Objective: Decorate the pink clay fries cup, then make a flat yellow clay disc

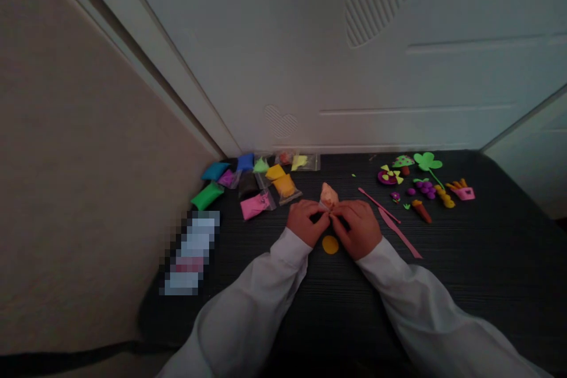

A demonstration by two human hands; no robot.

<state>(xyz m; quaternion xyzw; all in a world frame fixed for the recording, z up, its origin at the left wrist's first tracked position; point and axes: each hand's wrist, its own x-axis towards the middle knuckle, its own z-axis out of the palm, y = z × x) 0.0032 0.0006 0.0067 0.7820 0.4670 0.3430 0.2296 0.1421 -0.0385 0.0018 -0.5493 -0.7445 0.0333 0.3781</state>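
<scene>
My left hand (305, 221) and my right hand (358, 227) meet at the middle of the black table. Both pinch the near end of a small clear bag of peach-coloured clay (328, 195), which points away from me. The fingertips nearly touch, and they hide the end of the bag. Just below them a flat yellow-orange clay disc (330, 244) lies on the tabletop. Right of my right hand lie a thin pink modelling stick (380, 205) and a pink plastic clay knife (401, 233).
Bagged clay in several colours, including a pink packet (254, 207) and a green one (207, 195), lies left on the table (266, 271). A pixelated rectangle (195, 254) is nearer. Small clay models, including a green clover (427, 161), stand right. A white panel (287, 59) rises behind.
</scene>
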